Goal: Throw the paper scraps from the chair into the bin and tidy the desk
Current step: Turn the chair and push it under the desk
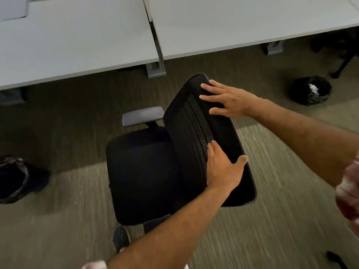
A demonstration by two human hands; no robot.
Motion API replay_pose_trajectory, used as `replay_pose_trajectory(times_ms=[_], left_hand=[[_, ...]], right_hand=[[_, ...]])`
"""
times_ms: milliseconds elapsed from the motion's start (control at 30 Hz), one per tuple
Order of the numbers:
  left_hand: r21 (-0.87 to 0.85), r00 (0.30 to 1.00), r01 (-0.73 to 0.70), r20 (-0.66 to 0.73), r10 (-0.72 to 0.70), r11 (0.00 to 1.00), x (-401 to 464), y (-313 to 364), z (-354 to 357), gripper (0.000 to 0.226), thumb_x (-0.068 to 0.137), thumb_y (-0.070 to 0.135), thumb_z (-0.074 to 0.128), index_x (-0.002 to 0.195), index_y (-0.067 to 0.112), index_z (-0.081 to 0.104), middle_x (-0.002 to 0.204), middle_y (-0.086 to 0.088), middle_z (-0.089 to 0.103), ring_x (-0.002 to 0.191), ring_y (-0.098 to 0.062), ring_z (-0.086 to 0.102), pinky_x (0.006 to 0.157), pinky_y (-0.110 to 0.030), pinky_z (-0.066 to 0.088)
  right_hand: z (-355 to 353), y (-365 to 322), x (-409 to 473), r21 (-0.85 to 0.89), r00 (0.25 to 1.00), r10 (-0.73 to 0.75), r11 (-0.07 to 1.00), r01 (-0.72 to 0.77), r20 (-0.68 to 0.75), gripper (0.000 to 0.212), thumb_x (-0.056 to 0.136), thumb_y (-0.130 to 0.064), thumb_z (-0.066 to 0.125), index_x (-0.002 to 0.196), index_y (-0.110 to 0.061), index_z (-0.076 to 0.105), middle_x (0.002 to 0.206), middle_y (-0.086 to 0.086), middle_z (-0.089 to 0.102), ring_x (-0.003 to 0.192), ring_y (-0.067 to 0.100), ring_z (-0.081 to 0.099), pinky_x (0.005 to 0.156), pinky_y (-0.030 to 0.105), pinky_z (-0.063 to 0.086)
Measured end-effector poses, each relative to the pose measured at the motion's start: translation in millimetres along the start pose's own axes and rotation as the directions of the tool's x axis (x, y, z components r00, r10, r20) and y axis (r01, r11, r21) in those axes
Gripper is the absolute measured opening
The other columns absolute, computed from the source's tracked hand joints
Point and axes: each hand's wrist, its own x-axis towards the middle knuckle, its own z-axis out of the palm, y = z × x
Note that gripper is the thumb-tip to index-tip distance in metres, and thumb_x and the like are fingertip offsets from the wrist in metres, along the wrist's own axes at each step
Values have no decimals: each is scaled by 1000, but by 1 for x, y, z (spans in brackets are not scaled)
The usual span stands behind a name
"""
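The left hand (pixel 223 167) is gripping the backrest edge of the black chair (pixel 143 171); the right hand (pixel 231 100) is lying open on the backrest top. The chair is standing on carpet facing the surface (pixel 77 45), with a bin (pixel 310 90) to the right.

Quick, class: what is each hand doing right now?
Left hand: closed around the edge of the chair backrest, thumb behind.
Right hand: open, fingers spread flat on the backrest's top.
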Motion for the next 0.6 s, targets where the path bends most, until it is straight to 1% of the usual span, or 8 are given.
replay_pose_trajectory(times_ms=[67,100,200,267,333,433,500,600], left_hand=[[13,999,20,-26,-20,1000,7,3,8,115,80,60,67,159,19,-6,169,-1,-4,153,-24,14,122,-38,18],[13,999,29,-35,-28,1000,8,4,11,118,78,60,69,159,19,-7,169,-1,-4,153,-24,13,122,-38,18],[27,998,38,-55,-36,999,12,9,17,129,71,61,74,158,16,-11,168,-4,-7,154,-18,1,122,-33,11],[38,997,44,-60,-42,998,15,11,17,133,69,58,77,157,15,-12,168,-5,-7,154,-17,-2,122,-31,10],[62,998,42,-57,-38,997,18,11,14,132,69,53,80,158,12,-9,168,-7,-3,154,-19,2,120,-31,13],[96,999,38,-29,-36,995,22,9,2,133,66,52,83,158,10,-4,168,-9,7,153,-23,13,120,-33,20],[105,999,33,5,-34,994,24,7,-8,132,65,51,84,158,11,-1,166,-11,16,150,-26,21,119,-37,26],[114,998,29,43,-34,993,20,1,-21,130,64,48,85,158,14,2,161,-12,27,145,-29,30,115,-41,35]], right_hand=[[9,0,-2,-6,1000,-10,1000,10,-11,65,99,-56,30,157,-28,28,169,4,4,156,25,-5,127,46,7],[14,0,-3,-5,1000,-9,1000,9,-23,63,100,-55,28,158,-28,28,169,5,3,156,26,-8,127,47,6],[26,-1,-4,30,998,12,999,-10,-66,59,103,-53,23,157,-31,28,170,2,-2,155,25,-15,127,48,5],[30,-3,-3,45,995,23,999,-18,-93,58,103,-54,22,156,-33,30,170,1,-2,155,24,-15,126,47,5],[30,-6,-1,43,994,29,999,-25,-110,57,102,-54,21,155,-36,33,170,-1,-2,155,23,-14,126,46,5],[27,-13,6,0,996,1,1000,-1,-94,51,104,-49,22,150,-39,41,170,-4,1,155,20,-14,126,46,3],[23,-18,12,16,997,-6,1000,7,-83,47,105,-45,25,147,-39,46,169,-7,4,155,18,-14,126,46,0],[21,-25,13,27,997,3,1000,-1,-82,46,105,-44,27,144,-38,50,169,-7,10,155,18,-12,126,46,-2]])
